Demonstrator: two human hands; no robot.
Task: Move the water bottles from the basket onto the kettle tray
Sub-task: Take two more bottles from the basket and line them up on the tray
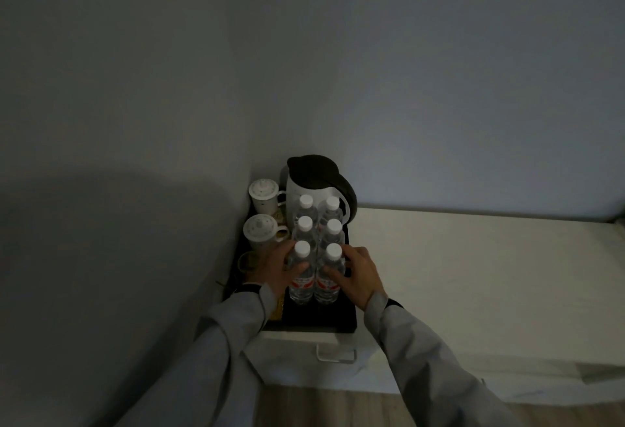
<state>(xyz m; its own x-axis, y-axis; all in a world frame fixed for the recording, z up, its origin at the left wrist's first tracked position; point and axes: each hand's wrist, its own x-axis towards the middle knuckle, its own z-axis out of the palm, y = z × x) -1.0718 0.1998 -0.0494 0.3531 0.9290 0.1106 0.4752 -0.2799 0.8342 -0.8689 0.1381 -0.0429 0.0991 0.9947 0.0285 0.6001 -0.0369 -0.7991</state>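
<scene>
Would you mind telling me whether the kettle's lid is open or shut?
Shut: the kettle's dark lid lies flat on its white body, with no gap showing in the dim head view.

Bare tray (324, 320) strip before the bottles (316, 240); kettle (313, 183) behind, cups (263, 213) left.

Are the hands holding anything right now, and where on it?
Yes. The left hand grips the near left bottle around its shoulder; the right hand grips the near right bottle likewise. Both stand on the tray.
</scene>
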